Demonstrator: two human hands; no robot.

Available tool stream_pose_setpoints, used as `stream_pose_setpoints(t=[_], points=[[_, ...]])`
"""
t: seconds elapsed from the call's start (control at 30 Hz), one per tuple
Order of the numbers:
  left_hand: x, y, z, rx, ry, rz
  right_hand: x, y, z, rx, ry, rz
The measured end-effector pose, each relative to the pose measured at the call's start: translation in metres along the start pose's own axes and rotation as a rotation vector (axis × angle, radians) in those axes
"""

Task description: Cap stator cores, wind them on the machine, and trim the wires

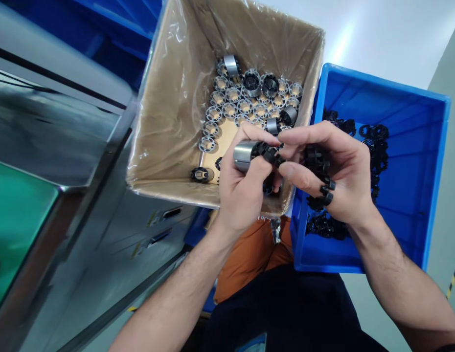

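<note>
Over the lined cardboard box, my left hand is closed round a silver metal ring with black toothed parts at its right end. My right hand pinches at those black parts with thumb and forefinger. Several more black toothed parts are held in the right palm, under its curled fingers. Inside the box stand rows of silver rings, and some have black parts fitted in or lie on their side.
A blue bin with piles of black toothed parts is on the right. At the left are a metal machine and a green surface. Orange cloth shows below the box.
</note>
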State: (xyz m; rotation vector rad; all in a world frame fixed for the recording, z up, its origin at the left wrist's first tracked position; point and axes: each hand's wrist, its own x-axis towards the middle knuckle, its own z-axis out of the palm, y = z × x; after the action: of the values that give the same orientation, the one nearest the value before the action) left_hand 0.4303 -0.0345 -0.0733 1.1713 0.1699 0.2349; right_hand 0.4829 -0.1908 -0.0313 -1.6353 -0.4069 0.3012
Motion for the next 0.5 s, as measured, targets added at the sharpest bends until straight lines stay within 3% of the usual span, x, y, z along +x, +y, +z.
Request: stream_pose_setpoints(t=[0.17, 0.3, 0.5], points=[[0.002, 0.010, -0.002, 0.073, 0.062, -0.049, -0.001, -0.004, 0.000, -0.017, 0.032, -0.021], [0.000, 0.012, 0.004, -0.026, 0.153, -0.080, -0.003, 0.003, 0.001, 0.012, -0.013, -0.043], [-0.008, 0.008, 0.008, -0.157, 0.007, -0.140, -0.003, 0.006, 0.002, -0.053, -0.081, -0.101]])
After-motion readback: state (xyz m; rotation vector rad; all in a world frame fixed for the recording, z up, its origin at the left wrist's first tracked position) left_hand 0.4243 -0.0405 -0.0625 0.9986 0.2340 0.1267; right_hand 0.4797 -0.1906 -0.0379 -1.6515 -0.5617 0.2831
